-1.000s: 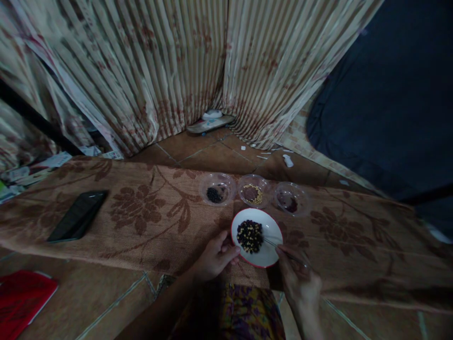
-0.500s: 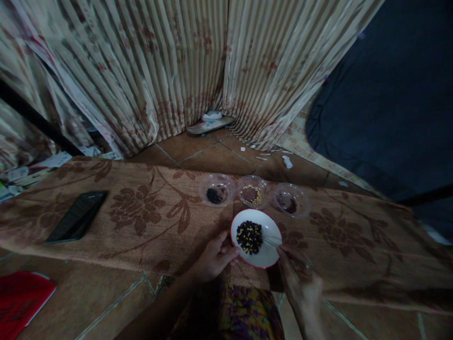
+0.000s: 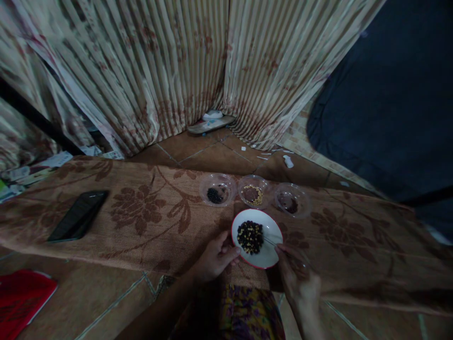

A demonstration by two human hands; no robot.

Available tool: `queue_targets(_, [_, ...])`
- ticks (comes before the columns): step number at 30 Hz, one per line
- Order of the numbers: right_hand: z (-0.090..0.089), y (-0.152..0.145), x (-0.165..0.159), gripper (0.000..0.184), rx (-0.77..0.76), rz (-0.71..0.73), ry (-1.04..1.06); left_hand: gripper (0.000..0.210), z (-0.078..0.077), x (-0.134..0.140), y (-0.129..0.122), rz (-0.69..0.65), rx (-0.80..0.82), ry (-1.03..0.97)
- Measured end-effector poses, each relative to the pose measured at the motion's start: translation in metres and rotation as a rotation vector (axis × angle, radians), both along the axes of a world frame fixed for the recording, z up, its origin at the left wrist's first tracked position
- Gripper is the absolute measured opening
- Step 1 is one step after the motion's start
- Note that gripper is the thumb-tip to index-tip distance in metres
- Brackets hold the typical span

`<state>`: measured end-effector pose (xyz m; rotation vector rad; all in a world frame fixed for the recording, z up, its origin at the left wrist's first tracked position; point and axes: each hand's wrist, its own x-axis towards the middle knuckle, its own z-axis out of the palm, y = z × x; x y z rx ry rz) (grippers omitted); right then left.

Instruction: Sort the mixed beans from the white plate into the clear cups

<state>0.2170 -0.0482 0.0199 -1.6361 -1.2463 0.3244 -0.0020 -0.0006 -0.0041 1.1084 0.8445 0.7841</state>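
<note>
Red-rimmed white dish (image 3: 267, 257) sits just below and right of frame centre, over the brown patterned cloth (image 3: 141, 257); whether it rests on the cloth or is held above cannot be determined. Dark and yellow beans (image 3: 250, 236) are heaped on its left side, mixed. Left hand (image 3: 212, 259), lower centre: thumb and fingers pinch the dish's lower-left rim. Right hand (image 3: 299, 278), lower right of centre: fingers closed on a slender utensil (image 3: 271, 241), its end at the heap's right edge; contact between these fingers and the rim cannot be confirmed. Directly above the dish, three clear tubs stand in a row: left tub (image 3: 227, 187) with black beans, middle tub (image 3: 252, 179) with yellow beans, right tub (image 3: 302, 200) with dark reddish contents.
</note>
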Motion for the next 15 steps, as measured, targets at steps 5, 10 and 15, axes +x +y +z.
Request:
queue_targets(5, [-0.0011,-0.001,-0.0014,0.023,0.0,-0.015,0.04,0.045,0.0017,0.0004,0.0,0.01,-0.004,-0.003])
queue_targets(10, [-0.0031,-0.0031,-0.0012,0.025,-0.028,-0.041,0.088,0.046,0.0053,0.0004,-0.0002,0.021,-0.002,-0.007])
queue_targets(15, [-0.0033,-0.0056,0.0001,0.028,-0.065,-0.087,0.094,0.043,0.0033,0.0009,-0.0008,0.024,-0.019,-0.009])
